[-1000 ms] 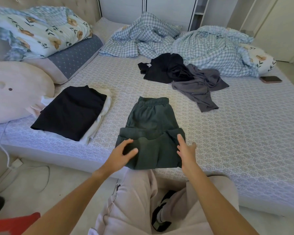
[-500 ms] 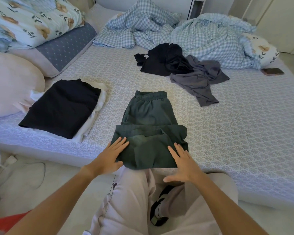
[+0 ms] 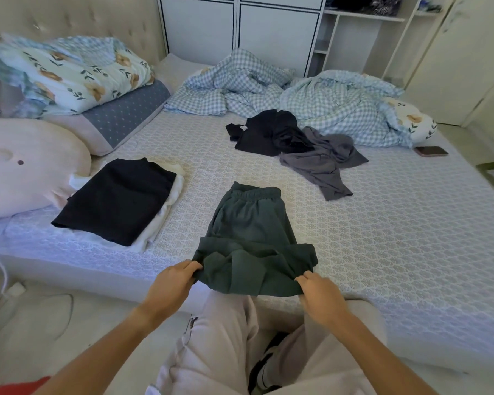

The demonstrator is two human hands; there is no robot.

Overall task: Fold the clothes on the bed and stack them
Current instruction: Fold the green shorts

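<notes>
Left hand and right hand each pinch the near corners of the green trousers on the bed.

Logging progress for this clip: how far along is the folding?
Done: a folded black garment sits on a white one as a stack at the bed's left. In hand: the green pants, partly folded, near corners pinched by the left hand and right hand. Left: the crumpled black garment and grey garment further back.
</notes>
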